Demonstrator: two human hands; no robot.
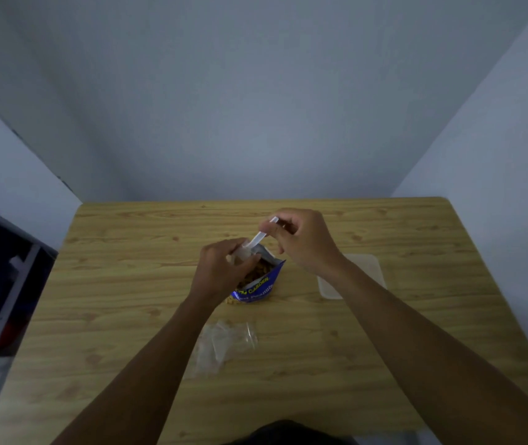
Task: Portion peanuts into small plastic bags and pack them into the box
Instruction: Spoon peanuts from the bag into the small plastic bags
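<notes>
Directions are taken from the peanut pouch, with 12 o'clock pointing away from the person.

1. At 6 o'clock, nearest the person, a loose pile of empty clear bags lies flat on the wooden table. It sits between the forearms, probably so that the next bag is within short reach.
2. The blue peanut pouch stands at the table centre with its mouth open upward, and peanuts are visible inside it.
3. At 3 o'clock, apart from the pouch, is the translucent box. The right forearm partly covers it, and no filled bags can be seen in it.
4. The left hand is at the pouch mouth with its fingers curled. It appears to grip a pale small bag, although blur makes this uncertain. Holding the bag directly over the open pouch would let spilled nuts fall back in.
5. At 12 o'clock, the right hand pinches the far end of a white scoop. The handle slopes down toward the left hand, which suits tipping a portion into the bag.

Judgement: filling is in progress, and packing has not yet started.
</notes>
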